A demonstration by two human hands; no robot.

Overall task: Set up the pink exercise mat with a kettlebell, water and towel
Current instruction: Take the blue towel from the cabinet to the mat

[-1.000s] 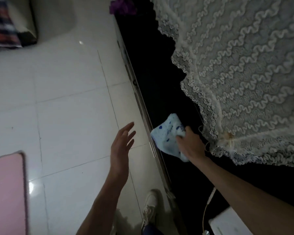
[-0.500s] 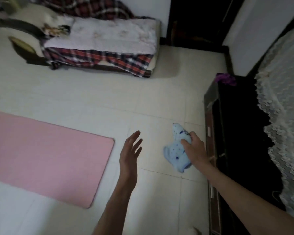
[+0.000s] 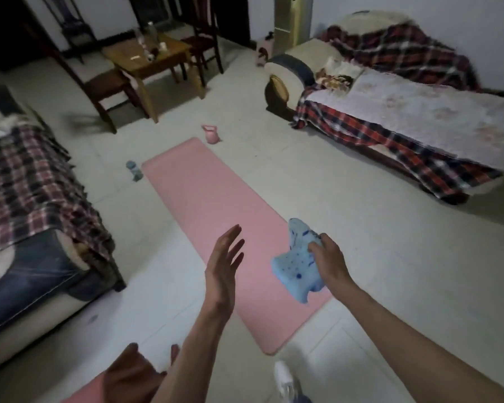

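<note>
View has swung from the dark cabinet to the pink mat (image 3: 216,216), now lengthwise ahead with kettlebell (image 3: 211,134) and water bottle (image 3: 134,170) at its far end; right hand (image 3: 330,261) grasps the blue towel (image 3: 296,261) above the near end, left hand (image 3: 223,264) released, so only towel placement appears outstanding.

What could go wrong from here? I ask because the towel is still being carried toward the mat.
The right hand grips the towel bunched, so it may land crumpled on the pink mat. The kettlebell and water bottle stand on the floor by the mat's far end, easy to kick in this dim room.
</note>
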